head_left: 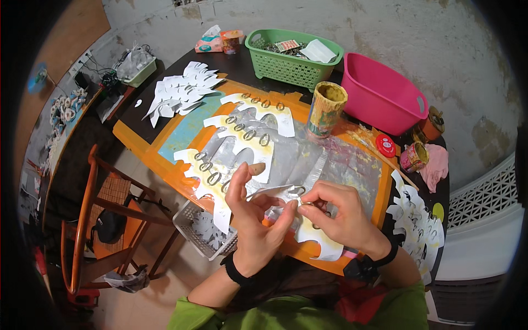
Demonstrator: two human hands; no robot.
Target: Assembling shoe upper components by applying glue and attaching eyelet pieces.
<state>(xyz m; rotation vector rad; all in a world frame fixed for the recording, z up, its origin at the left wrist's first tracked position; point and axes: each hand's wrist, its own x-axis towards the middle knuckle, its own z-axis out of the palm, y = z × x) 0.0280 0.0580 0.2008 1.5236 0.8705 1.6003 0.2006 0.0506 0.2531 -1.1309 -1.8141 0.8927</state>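
Near the front edge of the table, both hands work at a white scalloped cut-out piece [325,248] with yellowish stain along it. My left hand [254,223] pinches its upper end between thumb and fingers, the index finger raised with a tan patch on its tip. Close against it, my right hand [345,213] has thumb and forefinger closed at the same spot of the piece. A dark oval ring [297,190] shows there; the fingers partly hide the fold. Beyond lie similar white pieces [222,208] with oval rings and yellow smears.
A yellow-crusted can [326,110] stands beyond my right hand, by a pink tub [379,93] and a green basket [294,69]. Stacked white cut-outs [184,91] lie far left, ringed pieces [417,225] at right. A grey basket [206,231] and a wooden chair [88,220] stand left below.
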